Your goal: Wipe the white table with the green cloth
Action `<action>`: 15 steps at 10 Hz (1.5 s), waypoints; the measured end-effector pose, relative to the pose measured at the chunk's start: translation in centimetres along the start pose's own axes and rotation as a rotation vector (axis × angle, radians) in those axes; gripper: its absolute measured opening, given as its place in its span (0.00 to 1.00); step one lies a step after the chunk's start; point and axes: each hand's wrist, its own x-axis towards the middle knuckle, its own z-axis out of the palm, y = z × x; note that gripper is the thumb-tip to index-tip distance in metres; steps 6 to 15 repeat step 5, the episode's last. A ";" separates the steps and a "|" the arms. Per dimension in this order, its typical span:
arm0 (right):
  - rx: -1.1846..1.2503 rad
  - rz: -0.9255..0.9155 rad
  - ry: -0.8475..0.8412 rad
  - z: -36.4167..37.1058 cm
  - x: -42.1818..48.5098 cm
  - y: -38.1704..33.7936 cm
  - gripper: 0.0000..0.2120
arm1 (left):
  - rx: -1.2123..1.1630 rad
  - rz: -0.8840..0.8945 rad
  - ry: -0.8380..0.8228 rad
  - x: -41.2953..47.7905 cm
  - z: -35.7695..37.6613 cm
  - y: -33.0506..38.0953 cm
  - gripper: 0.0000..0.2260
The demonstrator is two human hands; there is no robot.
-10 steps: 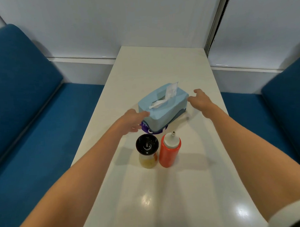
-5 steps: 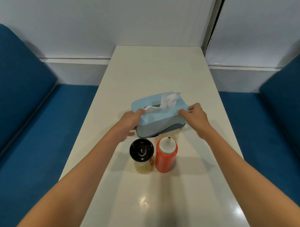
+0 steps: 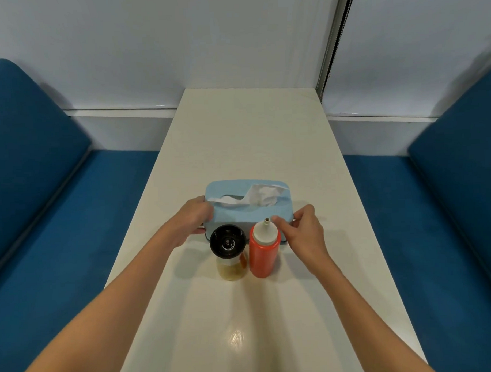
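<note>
I look down along two bare forearms reaching over a glossy, smooth white bench (image 3: 243, 311) that runs lengthwise away from me. Around the middle of the bench stand two bottles just beside each other. On the left is a clear bottle (image 3: 230, 267) with a round black cap and yellowish contents. On the right is a soft red squeeze bottle (image 3: 263, 254) with a white nozzle. Right behind them lies a pale blue tissue box (image 3: 239, 215) with rounded corners, its long side parallel to the near edge. A crumpled white tissue (image 3: 260, 198) pokes from its top slot. My left grip (image 3: 194, 221) curls round the box's left end, and my right grip (image 3: 304, 231) pinches the box's near right corner between thumb and fingers. The bench's far edge meets a pale wall (image 3: 206, 42). Deep blue padded seats (image 3: 45, 220) flank both long edges.
</note>
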 end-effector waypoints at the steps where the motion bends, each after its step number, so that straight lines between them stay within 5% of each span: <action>1: -0.002 0.008 0.007 -0.1 -0.4 0.1 0.23 | 0.003 0.027 0.011 -0.4 0.2 -0.2 0.20; 3: -0.055 0.051 -0.056 -0.9 -0.5 -0.8 0.23 | 0.102 0.079 0.030 -1.5 0.1 -0.8 0.24; 5: -0.149 0.049 -0.054 -3.6 -1.4 -3.5 0.21 | 0.243 0.221 0.297 -4.6 0.0 1.0 0.25; 15: -0.149 0.049 -0.054 -3.6 -1.4 -3.5 0.21 | 0.243 0.221 0.297 -4.6 0.0 1.0 0.25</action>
